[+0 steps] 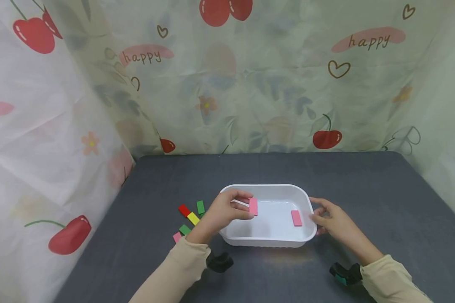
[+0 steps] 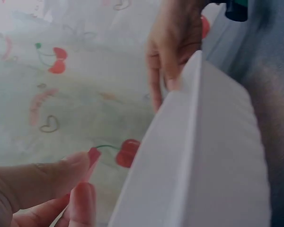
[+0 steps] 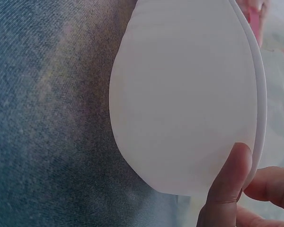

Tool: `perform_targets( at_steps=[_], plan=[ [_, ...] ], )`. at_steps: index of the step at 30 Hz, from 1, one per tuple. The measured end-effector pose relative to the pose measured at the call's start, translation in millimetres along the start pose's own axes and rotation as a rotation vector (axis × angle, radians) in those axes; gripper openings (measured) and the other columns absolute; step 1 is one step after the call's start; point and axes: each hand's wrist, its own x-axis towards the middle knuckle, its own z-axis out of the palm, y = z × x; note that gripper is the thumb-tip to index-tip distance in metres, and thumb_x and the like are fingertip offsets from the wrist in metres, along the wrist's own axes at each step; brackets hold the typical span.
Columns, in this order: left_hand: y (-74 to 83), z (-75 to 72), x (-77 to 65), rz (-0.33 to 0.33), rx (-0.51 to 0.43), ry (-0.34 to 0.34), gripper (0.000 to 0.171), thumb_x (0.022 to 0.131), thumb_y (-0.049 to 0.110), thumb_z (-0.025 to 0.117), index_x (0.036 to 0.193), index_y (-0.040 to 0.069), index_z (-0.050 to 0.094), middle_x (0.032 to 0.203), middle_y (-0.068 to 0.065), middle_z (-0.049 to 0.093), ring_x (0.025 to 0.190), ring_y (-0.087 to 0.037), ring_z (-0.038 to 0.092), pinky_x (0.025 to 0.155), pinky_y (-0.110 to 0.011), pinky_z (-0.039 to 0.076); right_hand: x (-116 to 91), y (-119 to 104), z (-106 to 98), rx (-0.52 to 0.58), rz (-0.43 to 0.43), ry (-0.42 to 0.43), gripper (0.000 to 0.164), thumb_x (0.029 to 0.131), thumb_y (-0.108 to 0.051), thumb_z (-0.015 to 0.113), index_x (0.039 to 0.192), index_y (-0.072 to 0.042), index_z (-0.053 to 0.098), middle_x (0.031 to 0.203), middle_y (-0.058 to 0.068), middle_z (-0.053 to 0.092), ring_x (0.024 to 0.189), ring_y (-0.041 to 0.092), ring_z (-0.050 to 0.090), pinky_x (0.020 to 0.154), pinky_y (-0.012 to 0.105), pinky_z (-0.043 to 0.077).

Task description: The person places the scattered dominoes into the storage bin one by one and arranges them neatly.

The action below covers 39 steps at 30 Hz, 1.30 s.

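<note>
My left hand [image 1: 227, 210] pinches a small pink block [image 1: 253, 207] between thumb and fingers over the left part of a white plastic basin [image 1: 267, 243]. In the left wrist view the pink block [image 2: 93, 156] sticks up between the fingertips. A second pink block [image 1: 296, 218] lies inside the basin, near its right end. My right hand [image 1: 327, 214] holds the basin's right end by the rim. In the right wrist view the thumb [image 3: 232, 165] lies against the outer wall, with a bent finger beside the rim.
Left of the basin lie several loose blocks on the dark table [image 1: 159, 185]: a red block [image 1: 184, 211], a yellow block [image 1: 193, 218], a green block [image 1: 200, 207], another green one and a pink block [image 1: 177, 237]. A patterned curtain [image 1: 250, 92] stands behind and at both sides.
</note>
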Motion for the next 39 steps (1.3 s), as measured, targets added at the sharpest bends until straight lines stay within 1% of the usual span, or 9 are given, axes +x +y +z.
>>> perform_targets(
  at_steps=[4,8,13,17,22,26,31,39],
  plan=[
    [-8.6,14.0,10.9,-0.009,-0.008,0.008,0.043,0.078,0.001,0.077,0.118,0.003,0.062,0.109,-0.010,0.064,0.090,-0.018,0.066,0.080,-0.033,0.056,0,-1,0,0.003,0.002,-0.006,0.059,0.093,-0.008,0.060,0.144,0.006,0.034,0.099,0.018,0.055,0.070,0.017,0.062,0.061,0.031,0.056],
    [-14.3,23.9,20.6,-0.025,0.043,0.026,0.043,0.074,-0.001,0.080,0.114,0.005,0.065,0.104,-0.007,0.066,0.085,-0.017,0.066,0.076,-0.031,0.055,0,-2,-1,0.002,0.002,-0.007,0.059,0.094,-0.009,0.061,0.144,0.006,0.033,0.099,0.017,0.054,0.070,0.017,0.061,0.061,0.031,0.055],
    [-20.5,29.7,32.7,-0.057,0.117,0.040,0.042,0.070,-0.001,0.082,0.109,0.006,0.067,0.097,-0.005,0.067,0.077,-0.014,0.065,0.069,-0.026,0.050,0,-2,-1,-0.003,0.009,-0.003,0.060,0.094,-0.010,0.061,0.144,0.005,0.033,0.099,0.017,0.054,0.070,0.017,0.061,0.061,0.030,0.055],
    [-24.8,31.8,39.1,-0.057,0.168,0.035,0.039,0.070,-0.002,0.081,0.106,0.004,0.068,0.093,-0.005,0.067,0.076,-0.013,0.061,0.066,-0.025,0.047,1,-1,-1,-0.005,0.012,-0.004,0.060,0.094,-0.011,0.061,0.145,0.005,0.033,0.099,0.017,0.055,0.070,0.017,0.061,0.061,0.031,0.056],
    [-28.2,35.4,42.0,-0.067,0.236,0.030,0.035,0.068,-0.003,0.080,0.100,0.004,0.068,0.085,-0.004,0.066,0.074,-0.013,0.056,0.063,-0.024,0.045,0,0,-1,-0.003,0.016,-0.005,0.060,0.094,-0.010,0.062,0.145,0.005,0.033,0.099,0.017,0.055,0.069,0.018,0.061,0.061,0.032,0.056],
    [-28.6,38.2,42.6,-0.100,0.252,0.032,0.034,0.066,-0.005,0.080,0.097,0.003,0.068,0.081,-0.003,0.064,0.070,-0.013,0.057,0.060,-0.024,0.045,0,0,-2,-0.001,0.006,-0.010,0.061,0.094,-0.012,0.062,0.145,0.005,0.033,0.100,0.017,0.054,0.070,0.018,0.061,0.061,0.031,0.055],
    [-28.8,39.4,43.6,-0.139,0.291,0.025,0.035,0.066,-0.004,0.082,0.097,0.003,0.068,0.081,-0.002,0.064,0.068,-0.013,0.058,0.059,-0.023,0.048,0,-1,-2,0.011,-0.003,-0.017,0.061,0.093,-0.011,0.062,0.145,0.006,0.033,0.099,0.017,0.054,0.071,0.018,0.061,0.062,0.030,0.056],
    [-31.3,40.2,45.3,-0.154,0.369,0.025,0.035,0.066,-0.002,0.084,0.097,0.005,0.068,0.082,-0.002,0.064,0.070,-0.013,0.057,0.062,-0.022,0.049,1,0,-1,-0.008,0.016,-0.014,0.062,0.094,-0.012,0.062,0.145,0.005,0.032,0.101,0.018,0.055,0.070,0.018,0.061,0.063,0.033,0.056]
  ],
)
